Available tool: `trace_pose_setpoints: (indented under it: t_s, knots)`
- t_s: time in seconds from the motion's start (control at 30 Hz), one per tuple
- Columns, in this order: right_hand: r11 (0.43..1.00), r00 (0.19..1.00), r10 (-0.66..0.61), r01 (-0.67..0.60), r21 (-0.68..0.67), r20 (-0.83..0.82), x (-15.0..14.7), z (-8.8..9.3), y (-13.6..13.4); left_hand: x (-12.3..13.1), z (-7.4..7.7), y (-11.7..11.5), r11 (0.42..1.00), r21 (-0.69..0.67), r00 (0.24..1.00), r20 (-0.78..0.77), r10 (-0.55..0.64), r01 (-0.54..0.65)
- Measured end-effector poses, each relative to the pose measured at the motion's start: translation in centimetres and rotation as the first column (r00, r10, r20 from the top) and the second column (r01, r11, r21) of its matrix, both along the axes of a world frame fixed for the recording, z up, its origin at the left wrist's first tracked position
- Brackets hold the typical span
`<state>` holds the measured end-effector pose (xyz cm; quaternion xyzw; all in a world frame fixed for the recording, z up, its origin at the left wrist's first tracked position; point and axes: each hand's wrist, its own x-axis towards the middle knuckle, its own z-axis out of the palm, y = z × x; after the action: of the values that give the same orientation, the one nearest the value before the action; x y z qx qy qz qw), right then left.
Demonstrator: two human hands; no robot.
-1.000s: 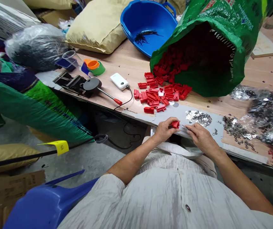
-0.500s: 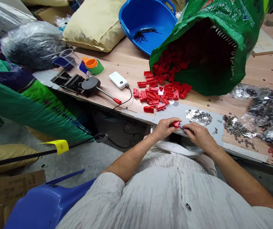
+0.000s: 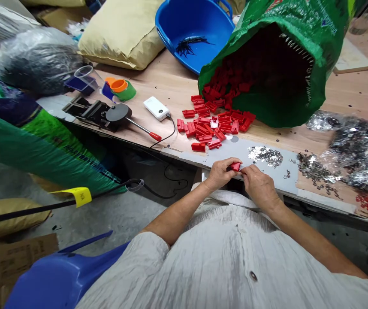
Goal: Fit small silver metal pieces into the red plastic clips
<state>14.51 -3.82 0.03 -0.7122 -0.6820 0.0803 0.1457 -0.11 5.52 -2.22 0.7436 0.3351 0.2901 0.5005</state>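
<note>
My left hand (image 3: 218, 174) is closed on a small red plastic part (image 3: 236, 166), pinched at the fingertips by the table's front edge. Against its right end, my right hand (image 3: 260, 185) is closed on a thin metal tool, mostly covered by the fingers, so its exact kind cannot be told. Just beyond the hands lies a heap of similar red plastic parts (image 3: 205, 130), spilling from a large green woven sack (image 3: 312, 81). To the right of the held part is a spread of small flat silvery metal pieces (image 3: 265, 156).
Darker small metal pieces (image 3: 315, 169) and a plastic bag of metal pieces (image 3: 360, 150) lie at right. A lever press (image 3: 107, 115), white power bank (image 3: 156, 108) and blue basin (image 3: 197, 34) stand left and behind. A blue plastic chair (image 3: 64, 274) is at lower left.
My right hand has moved left, closer to the red plastic part, and its fingers now cover most of the tool. The view has shifted slightly; the left hand keeps its hold.
</note>
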Motion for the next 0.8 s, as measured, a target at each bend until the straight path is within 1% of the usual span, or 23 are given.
trace_pose_setpoints:
  t_s: [0.1, 0.2, 0.27, 0.33, 0.37, 0.4, 0.47, 0.53, 0.57, 0.63, 0.8]
  knots:
    - [0.999, 0.987, 0.04, -0.038, 0.018, -0.154, 1.0, -0.1, -0.2, 0.0, 0.4, -0.2, 1.0, -0.012, 1.0, 0.016, -0.006, 0.006]
    - [0.994, 0.944, 0.081, -0.053, 0.094, -0.32, 2.5, -0.1, -0.6, -0.1, 0.9, -0.8, 0.998, -0.053, 0.998, 0.063, 0.03, -0.027]
    - [0.994, 0.899, 0.075, -0.035, 0.099, -0.432, 3.3, 0.2, -1.2, 0.0, 1.2, -1.3, 0.988, -0.148, 0.983, 0.169, 0.079, -0.054]
    - [0.998, 0.836, 0.067, -0.055, 0.039, -0.545, 3.7, 0.8, -1.7, 0.2, 1.6, -2.0, 0.948, -0.313, 0.942, 0.296, 0.159, -0.062]
    - [0.997, 0.809, 0.066, -0.08, 0.001, -0.585, 3.7, 1.2, -2.0, 0.4, 1.9, -2.4, 0.907, -0.419, 0.913, 0.351, 0.206, -0.044]
    - [0.994, 0.792, 0.07, -0.108, -0.026, -0.607, 3.7, 1.6, -2.2, 0.4, 2.2, -2.7, 0.848, -0.53, 0.884, 0.395, 0.25, -0.002]
    - [0.987, 0.792, 0.089, -0.15, -0.052, -0.603, 3.5, 2.4, -2.4, 0.6, 2.8, -3.3, 0.695, -0.708, 0.831, 0.458, 0.316, 0.126]
    - [0.983, 0.819, 0.117, -0.175, -0.05, -0.561, 3.2, 2.9, -2.4, 0.6, 3.2, -3.8, 0.552, -0.799, 0.789, 0.491, 0.368, 0.239]
    - [0.983, 0.832, 0.132, -0.181, -0.04, -0.538, 3.0, 3.1, -2.4, 0.6, 3.4, -4.1, 0.503, -0.821, 0.778, 0.493, 0.39, 0.268]
    - [0.984, 0.853, 0.152, -0.181, -0.009, -0.499, 2.6, 3.2, -2.4, 0.6, 3.7, -4.5, 0.437, -0.854, 0.766, 0.476, 0.431, 0.284]
    - [0.983, 0.875, 0.184, -0.161, 0.089, -0.447, 2.1, 2.6, -2.5, 0.9, 4.0, -5.2, 0.303, -0.905, 0.747, 0.419, 0.516, 0.298]
